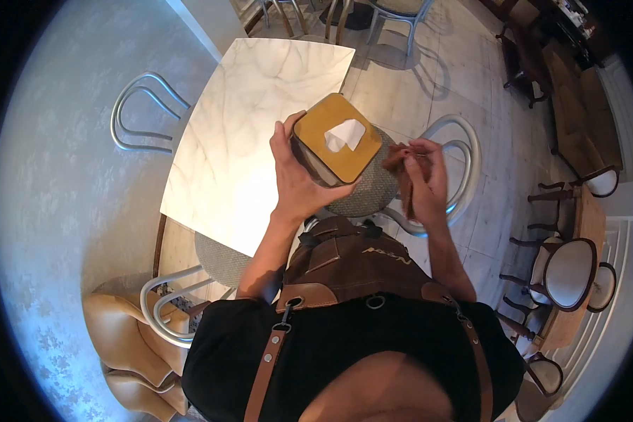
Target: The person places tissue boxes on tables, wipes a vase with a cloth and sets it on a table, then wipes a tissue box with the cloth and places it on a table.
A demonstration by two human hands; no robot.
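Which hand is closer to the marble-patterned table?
Left. The left hand, holding the tissue box, appears over the edge of the table; the right hand, holding a brown cloth, is farther off, near the chair backrest.

Tissue box (325,114) mustard-yellow on top; tissue (346,135) white; cloth (405,181) reddish-brown; tabletop (243,141) white, faintly veined; apron (352,271) dark brown.
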